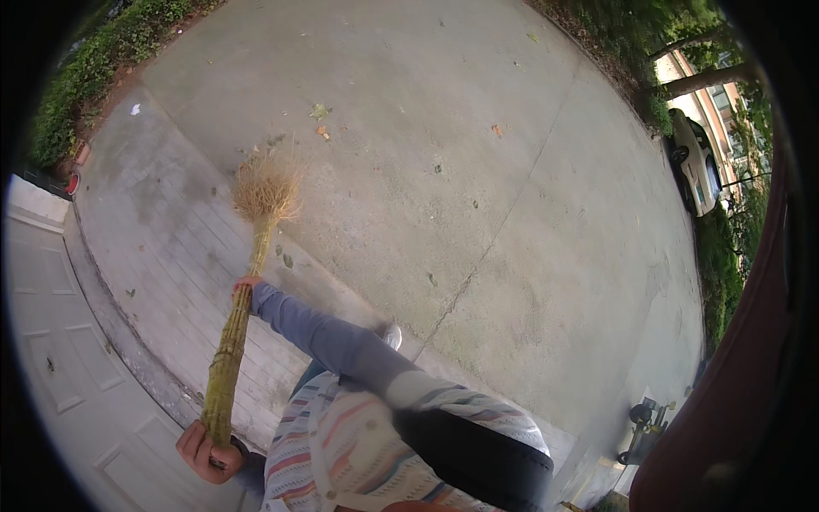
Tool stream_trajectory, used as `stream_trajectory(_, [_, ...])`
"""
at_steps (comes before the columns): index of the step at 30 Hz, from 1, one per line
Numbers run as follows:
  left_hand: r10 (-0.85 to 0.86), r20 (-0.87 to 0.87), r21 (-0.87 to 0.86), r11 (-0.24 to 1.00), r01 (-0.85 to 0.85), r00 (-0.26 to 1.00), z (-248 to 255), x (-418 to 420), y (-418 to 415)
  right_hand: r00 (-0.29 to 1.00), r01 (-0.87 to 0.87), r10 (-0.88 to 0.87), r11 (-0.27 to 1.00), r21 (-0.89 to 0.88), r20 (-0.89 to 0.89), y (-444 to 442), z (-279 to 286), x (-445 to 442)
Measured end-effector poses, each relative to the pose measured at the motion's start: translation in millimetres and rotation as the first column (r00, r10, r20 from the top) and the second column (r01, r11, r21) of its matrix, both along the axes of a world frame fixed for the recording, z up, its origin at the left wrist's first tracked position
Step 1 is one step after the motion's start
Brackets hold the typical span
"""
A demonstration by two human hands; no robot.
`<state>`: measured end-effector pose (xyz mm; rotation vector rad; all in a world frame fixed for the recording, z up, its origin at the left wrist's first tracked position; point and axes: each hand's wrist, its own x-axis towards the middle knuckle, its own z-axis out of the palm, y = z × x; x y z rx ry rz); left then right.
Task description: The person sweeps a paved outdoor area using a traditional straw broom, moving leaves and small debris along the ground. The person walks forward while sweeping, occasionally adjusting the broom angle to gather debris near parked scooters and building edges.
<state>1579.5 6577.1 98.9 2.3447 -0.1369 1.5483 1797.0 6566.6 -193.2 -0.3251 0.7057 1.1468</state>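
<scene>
A broom of bundled stalks [224,371] slants across the left half of the view, its straw-coloured bristles [267,187] spread over the concrete pavement. My right hand [248,282] grips the upper shaft not far below the bristles, with the sleeved arm reaching across from the right. Around the thick butt end of the shaft my left hand [210,452] is closed, low at the left. Several fallen leaves, among them a yellowish one [320,112] and a brown one [322,132], lie on the ground beyond the bristles.
A white panelled door [70,339] and a low kerb [137,342] run along the left. Hedges [83,96] edge the pavement at the upper left. A parked car [694,160] stands at the right. A wheeled item [643,422] is at the lower right.
</scene>
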Motion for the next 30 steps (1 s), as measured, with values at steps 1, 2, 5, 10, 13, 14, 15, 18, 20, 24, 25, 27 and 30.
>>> stream_trajectory(1, [-0.017, 0.057, -0.03, 0.999, 0.019, 0.998, 9, -1, 9, 1.0, 0.007, -0.008, 0.999, 0.047, 0.024, 11, 13, 1])
stream_trajectory(2, [-0.019, 0.086, -0.063, 0.998, 0.025, 0.996, 17, 0, 20, 0.999, 0.037, -0.038, 0.999, 0.04, 0.018, 13, 25, 2])
stream_trajectory(5, [-0.102, 0.103, -0.182, 0.976, 0.119, 0.989, 21, 9, 55, 0.993, 0.116, -0.116, 0.993, -0.029, 0.016, 3, 46, 11])
stream_trajectory(10, [-0.199, 0.019, -0.542, 0.822, 0.178, 0.98, -24, 70, 77, 0.97, 0.228, -0.242, 0.926, -0.301, -0.01, -80, -1, 20])
stream_trajectory(13, [-0.366, -0.077, -0.705, 0.678, 0.209, 0.927, -65, 139, 65, 0.887, 0.349, -0.455, 0.777, -0.525, -0.085, -152, -98, 24])
stream_trajectory(14, [-0.414, -0.086, -0.757, 0.619, 0.211, 0.906, -80, 163, 57, 0.846, 0.348, -0.52, 0.709, -0.613, -0.121, -173, -118, 26])
stream_trajectory(15, [-0.464, -0.103, -0.797, 0.568, 0.205, 0.88, -96, 189, 49, 0.808, 0.33, -0.565, 0.669, -0.666, -0.168, -193, -119, 29])
stream_trajectory(18, [-0.542, -0.25, -0.802, 0.581, 0.142, 0.803, -120, 265, 15, 0.707, 0.291, -0.663, 0.59, -0.753, -0.246, -244, -107, 51])
stream_trajectory(20, [-0.588, -0.299, -0.797, 0.587, 0.143, 0.751, -126, 315, -8, 0.656, 0.293, -0.702, 0.576, -0.763, -0.278, -263, -107, 73])
stream_trajectory(24, [-0.579, -0.274, -0.736, 0.64, 0.221, 0.768, -98, 389, -21, 0.646, 0.252, -0.66, 0.658, -0.71, -0.383, -259, -95, 136])
stream_trajectory(25, [-0.545, -0.277, -0.699, 0.679, 0.223, 0.792, -82, 400, -16, 0.662, 0.233, -0.626, 0.694, -0.681, -0.412, -246, -90, 153])
stream_trajectory(27, [-0.465, -0.227, -0.663, 0.718, 0.214, 0.856, -41, 402, 0, 0.699, 0.19, -0.536, 0.777, -0.601, -0.473, -207, -70, 185])
stream_trajectory(30, [-0.192, -0.292, -0.56, 0.828, -0.004, 0.937, -1, 356, 40, 0.813, 0.051, -0.286, 0.902, -0.429, -0.507, -126, -29, 227])
